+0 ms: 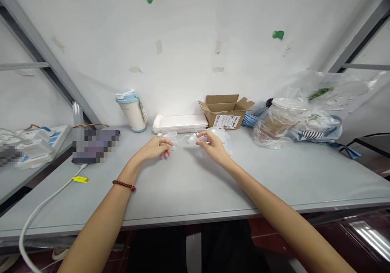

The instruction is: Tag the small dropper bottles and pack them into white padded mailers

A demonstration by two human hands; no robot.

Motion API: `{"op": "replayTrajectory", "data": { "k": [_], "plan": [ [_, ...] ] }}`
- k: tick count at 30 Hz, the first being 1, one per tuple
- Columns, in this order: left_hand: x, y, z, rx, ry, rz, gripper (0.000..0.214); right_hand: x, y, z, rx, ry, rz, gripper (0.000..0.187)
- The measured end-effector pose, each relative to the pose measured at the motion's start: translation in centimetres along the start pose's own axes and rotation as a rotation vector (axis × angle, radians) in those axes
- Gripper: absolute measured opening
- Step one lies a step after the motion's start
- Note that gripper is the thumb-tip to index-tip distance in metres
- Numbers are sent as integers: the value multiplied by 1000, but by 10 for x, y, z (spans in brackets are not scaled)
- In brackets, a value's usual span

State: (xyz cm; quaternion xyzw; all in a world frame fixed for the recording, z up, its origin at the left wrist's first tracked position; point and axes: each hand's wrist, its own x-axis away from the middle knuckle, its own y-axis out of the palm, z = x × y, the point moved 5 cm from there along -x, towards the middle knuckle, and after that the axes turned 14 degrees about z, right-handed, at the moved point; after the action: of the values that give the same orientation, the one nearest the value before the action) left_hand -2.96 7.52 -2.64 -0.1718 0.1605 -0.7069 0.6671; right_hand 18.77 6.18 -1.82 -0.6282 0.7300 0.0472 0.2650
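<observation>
My left hand (156,148) hovers over the desk, its fingers loosely bent and apart, nothing visibly held. Beside its fingertips is a small clear plastic bag (171,136), partly hidden by the hand. My right hand (213,146) has thumb and forefinger bent toward each other with a gap between them. Just left of those fingertips lies a small white piece with a thin white cord (191,139), too small to identify surely; whether the hand touches it I cannot tell. More clear plastic bags (224,136) lie behind my right hand.
Against the wall stand a cream tumbler (131,112), a stack of flat white packs (183,122) and an open cardboard box (228,112). A plastic bag with a lidded container (280,120) is at right. A phone (96,146) with a white cable (48,200) lies at left.
</observation>
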Motion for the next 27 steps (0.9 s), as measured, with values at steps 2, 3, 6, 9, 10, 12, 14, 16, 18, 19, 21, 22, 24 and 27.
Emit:
{"op": "replayTrajectory", "data": {
  "k": [2, 3, 6, 9, 10, 12, 14, 16, 18, 19, 21, 22, 24, 27],
  "plan": [
    [3, 3, 7, 53, 25, -11, 39, 0, 1, 0, -76, 49, -17, 17],
    [5, 5, 11, 69, 48, -19, 45, 0, 2, 0, -94, 57, -23, 17],
    [9, 10, 20, 70, 127, -26, 50, 1, 3, 1, -109, 60, -32, 18],
    [11, 15, 22, 39, 176, -27, 42, 1, 6, 3, -128, 57, -43, 20],
    [11, 17, 22, 32, 187, -36, 39, 1, 6, 4, -131, 55, -46, 20],
    [12, 20, 23, 26, 207, -61, 36, 1, 6, 5, -128, 57, -49, 19],
    [12, 22, 24, 35, 219, -71, 34, 1, 6, 5, -121, 69, -54, 19],
    [12, 22, 24, 56, 216, -53, 34, 2, 5, 3, -115, 76, -69, 21],
    [12, 22, 25, 97, 202, -26, 34, 3, 4, 0, -112, 75, -93, 24],
    [12, 23, 25, 124, 187, -18, 34, 4, 4, -2, -111, 74, -104, 25],
    [12, 24, 24, 189, 147, -30, 35, 5, 4, -4, -109, 79, -118, 26],
    [12, 26, 24, 221, 128, -44, 35, 6, 5, -4, -109, 86, -121, 26],
    [13, 28, 24, 273, 99, -82, 35, 6, 5, -3, -109, 101, -113, 26],
    [15, 30, 24, 296, 82, -108, 35, 7, 6, 0, -127, 124, -102, 27]
  ]
}}
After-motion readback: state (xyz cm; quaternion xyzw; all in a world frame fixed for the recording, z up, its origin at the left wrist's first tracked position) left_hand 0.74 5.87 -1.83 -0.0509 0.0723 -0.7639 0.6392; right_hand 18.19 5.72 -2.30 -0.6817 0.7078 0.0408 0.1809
